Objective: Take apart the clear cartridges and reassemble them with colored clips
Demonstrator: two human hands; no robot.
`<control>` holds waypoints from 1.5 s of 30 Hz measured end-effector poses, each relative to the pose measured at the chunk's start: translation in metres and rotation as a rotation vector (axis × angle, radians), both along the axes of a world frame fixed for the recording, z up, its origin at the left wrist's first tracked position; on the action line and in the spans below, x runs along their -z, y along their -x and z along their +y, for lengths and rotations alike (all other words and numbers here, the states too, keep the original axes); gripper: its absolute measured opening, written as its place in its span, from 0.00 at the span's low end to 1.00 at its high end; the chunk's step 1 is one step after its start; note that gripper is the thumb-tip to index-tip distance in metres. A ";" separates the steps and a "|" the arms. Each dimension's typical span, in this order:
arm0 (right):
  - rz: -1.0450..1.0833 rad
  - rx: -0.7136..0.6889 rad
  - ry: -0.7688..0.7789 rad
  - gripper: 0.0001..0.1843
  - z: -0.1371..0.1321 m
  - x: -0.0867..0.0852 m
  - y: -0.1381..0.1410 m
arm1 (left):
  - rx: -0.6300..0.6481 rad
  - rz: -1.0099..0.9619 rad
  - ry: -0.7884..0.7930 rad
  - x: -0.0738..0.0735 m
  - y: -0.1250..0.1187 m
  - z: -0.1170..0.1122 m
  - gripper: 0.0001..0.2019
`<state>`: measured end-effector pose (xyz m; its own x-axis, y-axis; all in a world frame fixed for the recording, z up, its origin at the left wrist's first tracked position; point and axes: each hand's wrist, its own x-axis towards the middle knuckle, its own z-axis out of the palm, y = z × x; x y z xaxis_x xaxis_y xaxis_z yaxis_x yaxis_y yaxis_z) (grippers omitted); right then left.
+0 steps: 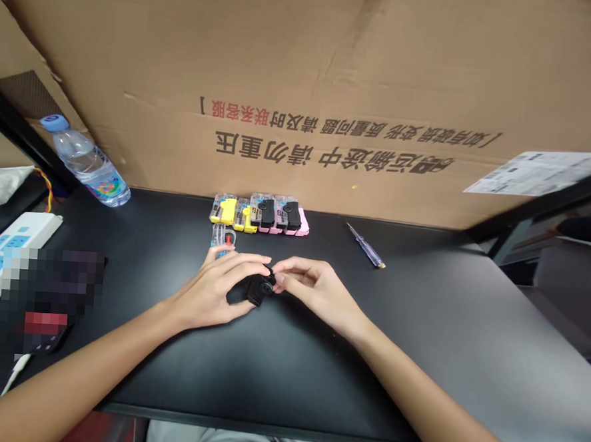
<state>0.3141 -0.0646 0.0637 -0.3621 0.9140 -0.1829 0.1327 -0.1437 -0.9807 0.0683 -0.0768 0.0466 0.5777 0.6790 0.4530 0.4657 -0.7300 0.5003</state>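
Two hands at centre frame: left hand point(208, 294) is wrapping over a black ink cartridge point(254, 290), right fingers point(286, 280) are pinching its end; a slipping pinch is risking a drop onto the surface point(367, 359).

Two hands, the left hand point(208, 294) and the right hand point(318, 294); one black plastic part point(252, 289) between them; two yellow-clipped ink cartridges point(223, 210) and two pink-and-black ink cartridges point(286, 215) in one row, so four; one clear cartridge point(223, 238) just in front of the row. One screwdriver point(365, 245); one water bottle point(85, 161); one power strip point(3, 256); one printed sheet point(541, 173); one cardboard panel point(305, 68); one desk point(418, 335).
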 end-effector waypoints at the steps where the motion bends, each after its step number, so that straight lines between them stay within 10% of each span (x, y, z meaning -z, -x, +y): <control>1: 0.000 -0.003 -0.004 0.16 0.000 0.001 0.000 | -0.006 -0.002 -0.009 0.000 0.000 0.000 0.22; 26: 0.004 0.129 -0.247 0.11 -0.014 0.019 0.016 | -0.035 -0.020 -0.113 0.003 -0.004 -0.001 0.17; 36: 0.025 0.105 -0.123 0.11 -0.012 0.017 0.017 | -0.015 -0.015 -0.109 0.000 -0.005 -0.002 0.18; 45: -0.190 0.143 -0.385 0.05 -0.017 0.015 0.021 | -0.018 0.008 -0.074 0.002 -0.004 -0.001 0.16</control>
